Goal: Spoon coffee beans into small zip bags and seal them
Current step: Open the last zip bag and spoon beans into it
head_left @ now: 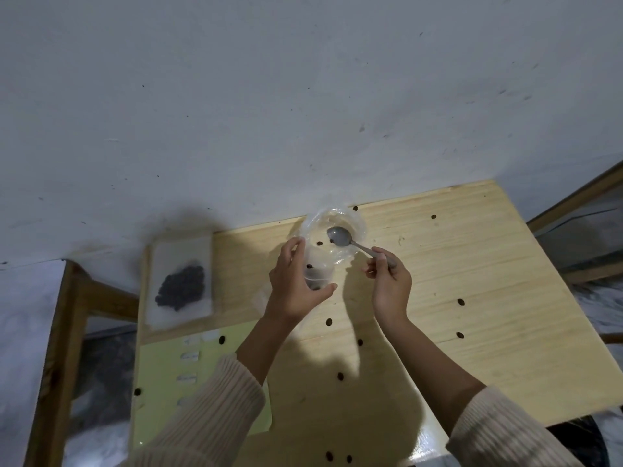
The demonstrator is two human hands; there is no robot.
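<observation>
A pale wooden surface is standing against a white wall, with coffee beans lying scattered on it. The left grip is curling round an open zip bag. The right grip is pinching a spoon, its bowl sitting at the bag's mouth.

A plain, home-like room doubles as a makeshift packing spot, with a small pale wooden table set hard against a scuffed, speckled white wall. Loose coffee beans dot the tabletop, and rough timber frames stand close on either side
</observation>
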